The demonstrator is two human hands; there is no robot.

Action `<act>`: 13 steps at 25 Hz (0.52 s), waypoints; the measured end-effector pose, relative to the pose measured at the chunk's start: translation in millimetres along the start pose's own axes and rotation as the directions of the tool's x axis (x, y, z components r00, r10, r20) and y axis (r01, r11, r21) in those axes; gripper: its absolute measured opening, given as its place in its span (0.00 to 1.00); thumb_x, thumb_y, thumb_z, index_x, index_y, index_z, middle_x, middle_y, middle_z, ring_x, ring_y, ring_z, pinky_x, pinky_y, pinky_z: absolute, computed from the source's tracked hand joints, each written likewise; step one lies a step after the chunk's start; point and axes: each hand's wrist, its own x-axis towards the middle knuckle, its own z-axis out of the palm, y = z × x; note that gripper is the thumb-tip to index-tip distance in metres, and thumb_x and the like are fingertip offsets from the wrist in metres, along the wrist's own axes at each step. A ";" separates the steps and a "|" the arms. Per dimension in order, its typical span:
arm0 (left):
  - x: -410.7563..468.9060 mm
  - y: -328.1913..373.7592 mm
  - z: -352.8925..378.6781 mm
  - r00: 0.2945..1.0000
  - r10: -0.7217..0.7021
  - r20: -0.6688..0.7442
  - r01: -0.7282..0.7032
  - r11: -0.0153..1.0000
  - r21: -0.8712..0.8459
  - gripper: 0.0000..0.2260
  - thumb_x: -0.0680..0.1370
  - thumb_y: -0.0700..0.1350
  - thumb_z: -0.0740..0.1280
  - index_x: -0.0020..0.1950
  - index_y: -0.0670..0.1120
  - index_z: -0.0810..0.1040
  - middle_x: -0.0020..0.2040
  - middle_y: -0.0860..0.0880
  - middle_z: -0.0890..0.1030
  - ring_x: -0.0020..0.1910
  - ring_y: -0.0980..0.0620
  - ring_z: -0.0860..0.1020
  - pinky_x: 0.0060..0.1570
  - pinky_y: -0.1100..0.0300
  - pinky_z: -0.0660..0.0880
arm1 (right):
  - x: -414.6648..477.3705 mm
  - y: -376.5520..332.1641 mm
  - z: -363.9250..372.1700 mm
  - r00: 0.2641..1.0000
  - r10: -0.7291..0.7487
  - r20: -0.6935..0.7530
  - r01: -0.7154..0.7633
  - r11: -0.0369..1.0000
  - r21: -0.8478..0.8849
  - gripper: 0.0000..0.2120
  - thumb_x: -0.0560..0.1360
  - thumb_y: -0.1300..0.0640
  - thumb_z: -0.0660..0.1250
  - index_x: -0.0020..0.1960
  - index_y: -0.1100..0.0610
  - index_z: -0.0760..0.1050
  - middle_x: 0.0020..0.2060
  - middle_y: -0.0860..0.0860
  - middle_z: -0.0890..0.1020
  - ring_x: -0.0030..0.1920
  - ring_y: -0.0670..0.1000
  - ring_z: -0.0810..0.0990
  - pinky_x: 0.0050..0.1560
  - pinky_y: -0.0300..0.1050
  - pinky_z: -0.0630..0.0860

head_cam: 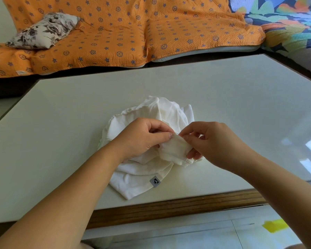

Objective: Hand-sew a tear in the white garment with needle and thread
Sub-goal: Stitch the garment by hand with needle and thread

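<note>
The left hand (144, 138) and right hand (215, 143) pinch the crumpled white cloth garment (142, 178), thin needle (176, 133) between them; pale flat counter (61, 126) lies wide around.

sofa (115, 33): orange cover | table (223, 97): glossy white | floor (187, 230): pale

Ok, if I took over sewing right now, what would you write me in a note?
Left hand: its grip holds a raised fold of the white garment, with the thumb pressing beside the needle.
Right hand: its grip pinches the needle at the fold's top edge, and the lower fingers support the fold.
The rest of the garment lies bunched on the table, with its grey label toward you.
Done: a stitch looks under way. The tear, the thread and any finished stitches cannot be seen.
Left: probably draw the needle through, stitch on, then knot off.
</note>
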 end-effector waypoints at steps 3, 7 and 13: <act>-0.7 0.5 0.6 1.000 -0.003 -0.003 0.003 1.000 -0.006 0.06 0.77 0.40 0.70 0.45 0.50 0.84 0.39 0.55 0.85 0.41 0.60 0.81 0.46 0.67 0.77 | 0.1 0.2 -0.6 1.000 0.010 0.001 -0.010 1.000 0.010 0.09 0.79 0.58 0.64 0.45 0.50 0.82 0.29 0.48 0.84 0.29 0.42 0.82 0.27 0.26 0.70; -0.6 0.8 0.9 1.000 -0.009 -0.008 0.009 1.000 -0.001 0.05 0.77 0.40 0.71 0.45 0.49 0.84 0.39 0.55 0.85 0.41 0.61 0.81 0.45 0.67 0.77 | -0.7 0.1 -0.9 1.000 0.015 0.005 -0.015 1.000 -0.003 0.10 0.79 0.59 0.63 0.44 0.51 0.82 0.30 0.49 0.85 0.30 0.42 0.83 0.27 0.26 0.68; -0.4 0.4 0.6 1.000 -0.011 -0.004 0.011 1.000 0.008 0.05 0.77 0.40 0.70 0.46 0.49 0.84 0.39 0.56 0.85 0.40 0.61 0.81 0.44 0.68 0.76 | -0.5 -0.7 -0.9 1.000 0.004 0.014 -0.004 1.000 -0.019 0.11 0.79 0.60 0.63 0.44 0.50 0.82 0.31 0.49 0.85 0.31 0.42 0.83 0.29 0.26 0.69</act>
